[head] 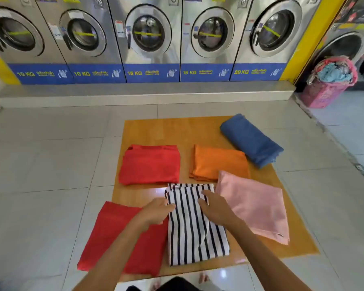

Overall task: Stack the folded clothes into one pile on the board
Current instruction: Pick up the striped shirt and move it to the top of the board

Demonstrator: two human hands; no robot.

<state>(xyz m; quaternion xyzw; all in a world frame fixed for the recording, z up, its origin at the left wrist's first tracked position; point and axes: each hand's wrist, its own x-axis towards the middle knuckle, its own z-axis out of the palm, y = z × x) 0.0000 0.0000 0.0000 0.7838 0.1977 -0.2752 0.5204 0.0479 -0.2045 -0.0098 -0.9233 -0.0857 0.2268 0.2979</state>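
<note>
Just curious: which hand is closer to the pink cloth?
The right hand. It rests on the striped cloth, just beside the pink cloth; the left hand is at the striped cloth's far side.

Bare board (156,131) lies open along the far edge and far left corner, and in the lane between the red fold (149,164) and the orange fold (218,162). The blue roll (250,139) blocks the far right corner; the pink fold (254,204) fills the right side.
</note>
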